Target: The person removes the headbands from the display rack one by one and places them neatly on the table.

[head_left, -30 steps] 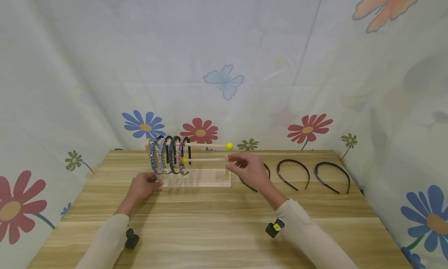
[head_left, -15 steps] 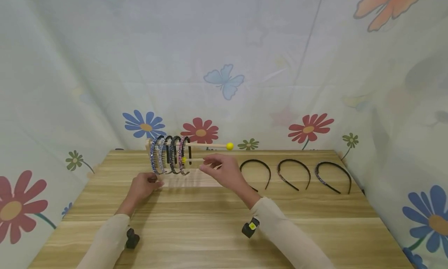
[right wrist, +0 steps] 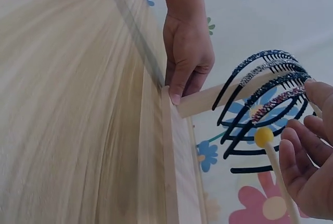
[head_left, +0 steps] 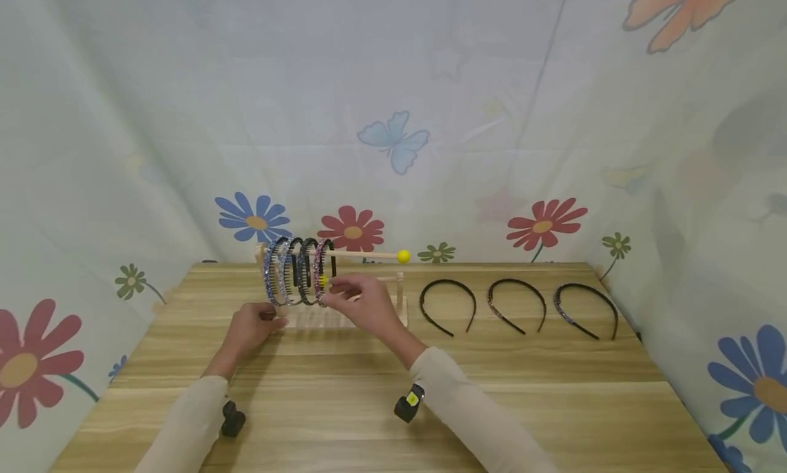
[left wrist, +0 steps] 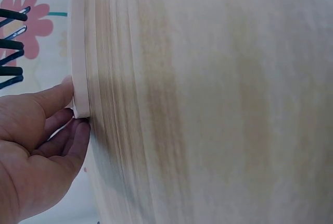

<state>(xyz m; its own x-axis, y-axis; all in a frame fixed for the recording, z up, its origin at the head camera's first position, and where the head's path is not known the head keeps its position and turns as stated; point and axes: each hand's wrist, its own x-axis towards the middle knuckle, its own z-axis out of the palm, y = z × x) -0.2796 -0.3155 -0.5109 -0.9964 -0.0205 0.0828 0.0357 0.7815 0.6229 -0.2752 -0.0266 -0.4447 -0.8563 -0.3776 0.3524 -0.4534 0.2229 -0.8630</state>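
fingers (left wrist: pixel 78 140) and thumb of the left hand (head_left: pixel 249 329) pinch the left end of the stand's pale wooden base (head_left: pixel 396 316), thumb against one side, bent fingers against the other. a black device (head_left: pixel 232 420) sits at that wrist, by the cream left sleeve (head_left: pixel 190 418). the stand's left post (head_left: pixel 259 258) rises behind the hand, and from it the upper rod (head_left: pixel 369 255) runs to the right. four toothed headbands hang on this rod, upright and side by side: a blue glittery one (head_left: pixel 268 278), a silver one (head_left: pixel 281 275), a dark one (head_left: pixel 301 275) and a pink one (head_left: pixel 318 268). just beside the pink one is the small yellow ball (right wrist: pixel 264 137) that caps the lower rod (head_left: pixel 390 279). the right hand (head_left: pixel 369 305) is at the pink one, its fingers bent, with a gap showing between them and the thumb; whether they pinch the band or only touch it, i cannot tell. past that hand stands the right post (head_left: pixel 399 292), and above it a second yellow ball (head_left: pixel 403 256) ends the upper rod. further right, three more headbands lie apart on the wood-grain table (head_left: pixel 307 391): a plain black one (head_left: pixel 447 281), one with coppery glitter (head_left: pixel 490 299) and one with bluish glitter (head_left: pixel 561 307).
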